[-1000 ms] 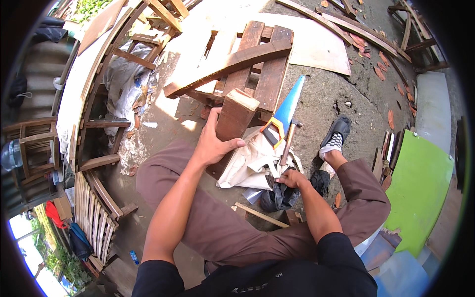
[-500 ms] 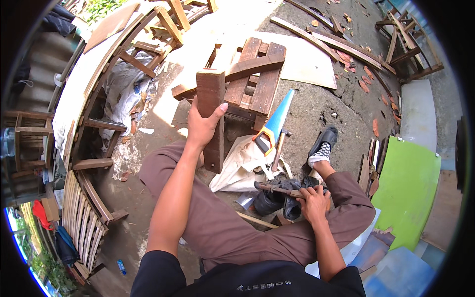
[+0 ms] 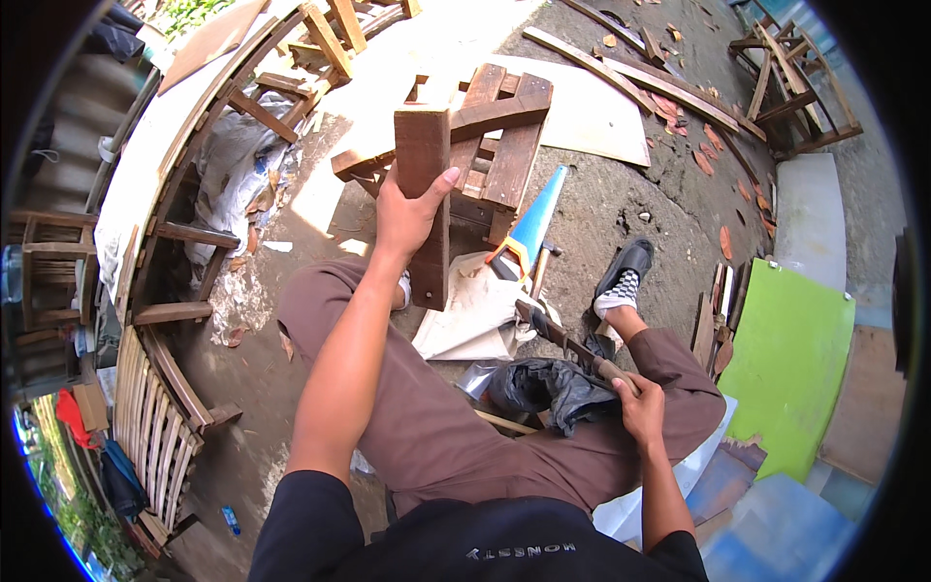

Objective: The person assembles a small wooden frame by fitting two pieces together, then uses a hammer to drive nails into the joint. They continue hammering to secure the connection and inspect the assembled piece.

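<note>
My left hand is wrapped round a thick brown wooden beam, keeping it tilted upright over my left knee. My right hand grips the wooden handle of a long dark-bladed knife. Its blade points up and left, over a crumpled black plastic bag and clear of the beam. A handsaw with a blue blade and orange-black handle leans near a hammer on a cream cloth bag. Behind the beam stands a slatted wooden stool.
A curved wooden bench frame runs along the left, with a slatted panel below it. Long planks and dry leaves lie at the far right. A green board rests on the right, beside wood scraps.
My right hand has lifted the knife off the black bag and swung its blade upward. The beam in my left hand has risen and shifted slightly right.
</note>
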`<state>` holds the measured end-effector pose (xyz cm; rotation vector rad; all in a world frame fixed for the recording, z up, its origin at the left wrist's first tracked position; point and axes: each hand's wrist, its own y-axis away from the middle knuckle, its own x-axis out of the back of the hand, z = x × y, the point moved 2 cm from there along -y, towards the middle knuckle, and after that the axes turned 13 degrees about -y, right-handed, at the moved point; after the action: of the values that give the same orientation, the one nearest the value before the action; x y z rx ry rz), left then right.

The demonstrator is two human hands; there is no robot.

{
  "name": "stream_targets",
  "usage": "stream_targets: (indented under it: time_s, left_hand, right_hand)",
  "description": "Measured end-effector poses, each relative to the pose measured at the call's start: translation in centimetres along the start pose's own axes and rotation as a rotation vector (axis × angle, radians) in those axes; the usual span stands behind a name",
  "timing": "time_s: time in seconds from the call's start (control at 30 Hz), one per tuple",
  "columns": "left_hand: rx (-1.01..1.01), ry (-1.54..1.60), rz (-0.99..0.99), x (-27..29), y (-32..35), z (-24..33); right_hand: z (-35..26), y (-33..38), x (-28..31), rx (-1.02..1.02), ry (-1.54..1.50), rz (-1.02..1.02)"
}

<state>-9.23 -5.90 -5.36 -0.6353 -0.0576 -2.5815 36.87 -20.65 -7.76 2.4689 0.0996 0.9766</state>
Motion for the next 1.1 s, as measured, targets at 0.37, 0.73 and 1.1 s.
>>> stream_targets:
  time_s: [0.37,0.73,1.1]
  left_hand:
    - [-0.007,0.025,-0.061,-1.3,0.2,1.8]
    - [0.043,-0.006,-0.091,-0.8,0.4,1.1]
    - [0.050,-0.089,-0.110,-0.6,0.4,1.3]
  right_hand:
    - [2.7,-4.9,-4.9,0.455,0.766,-0.330]
    - [10.7,-9.8,-4.4,-0.008,0.187,-0.443]
    - [5.3,-9.1,-3.1,0.127,0.303,-0.386]
